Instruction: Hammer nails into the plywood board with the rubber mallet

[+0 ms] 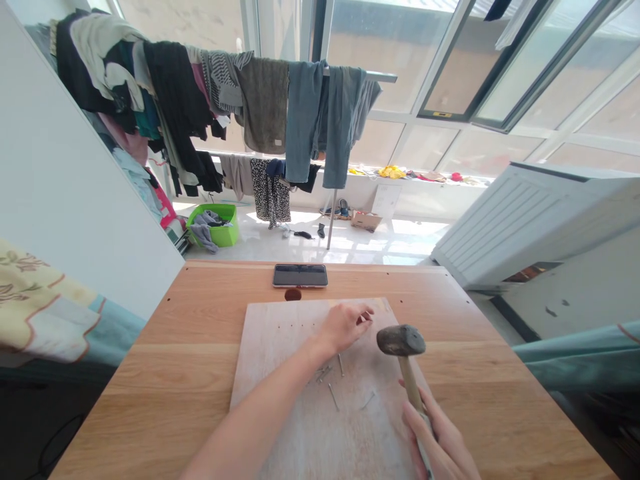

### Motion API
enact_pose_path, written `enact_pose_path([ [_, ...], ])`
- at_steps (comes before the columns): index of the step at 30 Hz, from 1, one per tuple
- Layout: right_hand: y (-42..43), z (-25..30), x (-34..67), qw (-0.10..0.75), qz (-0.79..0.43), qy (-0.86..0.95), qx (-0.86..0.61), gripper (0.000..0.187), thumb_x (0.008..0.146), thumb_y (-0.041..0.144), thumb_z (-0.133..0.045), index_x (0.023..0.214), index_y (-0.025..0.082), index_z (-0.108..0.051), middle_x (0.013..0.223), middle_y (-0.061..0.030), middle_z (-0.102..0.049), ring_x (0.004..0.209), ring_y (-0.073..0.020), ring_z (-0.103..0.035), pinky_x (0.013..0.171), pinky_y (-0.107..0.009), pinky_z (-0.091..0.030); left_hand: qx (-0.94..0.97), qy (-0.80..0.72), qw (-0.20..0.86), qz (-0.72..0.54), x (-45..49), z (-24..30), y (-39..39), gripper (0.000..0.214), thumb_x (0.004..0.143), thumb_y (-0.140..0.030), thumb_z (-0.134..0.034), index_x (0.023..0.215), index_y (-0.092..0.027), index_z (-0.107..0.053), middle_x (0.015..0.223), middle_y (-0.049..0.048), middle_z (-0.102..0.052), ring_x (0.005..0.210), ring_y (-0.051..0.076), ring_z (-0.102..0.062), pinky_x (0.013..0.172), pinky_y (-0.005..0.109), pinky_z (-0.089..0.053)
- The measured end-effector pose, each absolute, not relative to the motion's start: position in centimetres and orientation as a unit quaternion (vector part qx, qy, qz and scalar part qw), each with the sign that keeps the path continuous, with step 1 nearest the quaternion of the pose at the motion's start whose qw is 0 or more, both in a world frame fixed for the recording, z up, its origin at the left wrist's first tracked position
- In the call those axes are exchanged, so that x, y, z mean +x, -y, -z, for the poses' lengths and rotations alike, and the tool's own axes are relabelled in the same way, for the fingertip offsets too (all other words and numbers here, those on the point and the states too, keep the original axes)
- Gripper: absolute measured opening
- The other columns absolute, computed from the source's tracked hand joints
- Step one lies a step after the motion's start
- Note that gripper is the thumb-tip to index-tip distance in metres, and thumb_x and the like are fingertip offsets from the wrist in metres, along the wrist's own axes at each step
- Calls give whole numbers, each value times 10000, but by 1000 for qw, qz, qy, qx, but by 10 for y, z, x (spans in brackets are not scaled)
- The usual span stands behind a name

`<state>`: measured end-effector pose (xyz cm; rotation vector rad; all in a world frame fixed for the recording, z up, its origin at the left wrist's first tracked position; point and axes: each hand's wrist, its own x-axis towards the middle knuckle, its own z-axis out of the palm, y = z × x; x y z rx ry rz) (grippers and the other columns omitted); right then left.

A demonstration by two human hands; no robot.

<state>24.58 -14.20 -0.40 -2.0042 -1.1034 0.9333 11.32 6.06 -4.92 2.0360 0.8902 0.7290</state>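
Observation:
A pale wooden board [280, 400] lies on the wooden table [190, 347]. My left hand [345, 325] rests on the board's far part, fingers pinched together; what they hold is too small to make out. My right hand [440, 443] grips the wooden handle of a hammer [403, 343], whose dark head hangs just right of the left hand's fingertips. Several loose nails [333, 383] lie on the board between my arms.
A dark phone [300, 275] lies at the table's far edge, a small brown round thing [293, 294] just before it. Beyond stand a clothes rack full of garments [260, 100], a green basket [220, 227] and a white cabinet [530, 220] at right.

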Motion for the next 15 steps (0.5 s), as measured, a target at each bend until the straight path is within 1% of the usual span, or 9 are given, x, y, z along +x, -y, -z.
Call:
enact_pose_path([
  [3,133,-1,249,331,-407,425,-738,747,903,695,-427,1401,140,-467,415,90,-469,416,-167,-481,494,-268,-414,800,-349,397,-285,114,50,-62,266,834,-140,-649,1089,-192,-706,931,22,-782,796,148,-712,793,234,-534],
  [8,115,-9,245,349,-373,452,-732,671,919,653,-432,1354,144,-485,394,102,-457,393,-149,-441,473,-253,-376,792,-355,411,-278,115,50,-64,274,832,-164,-653,1099,-199,-703,927,17,-781,783,146,-708,794,235,-538],
  [12,106,-8,240,310,-369,467,-741,689,894,654,-408,1338,132,-485,370,107,-441,371,-163,-456,453,-259,-387,789,-358,415,-277,114,47,-63,284,832,-151,-634,1099,-219,-703,924,6,-778,796,147,-704,787,233,-533],
  [15,102,-7,237,304,-356,473,-747,641,896,614,-405,1316,140,-500,386,108,-434,376,-167,-473,455,-261,-398,789,-357,416,-278,113,45,-62,291,831,-138,-626,1096,-224,-710,915,5,-775,786,147,-698,772,228,-527],
])
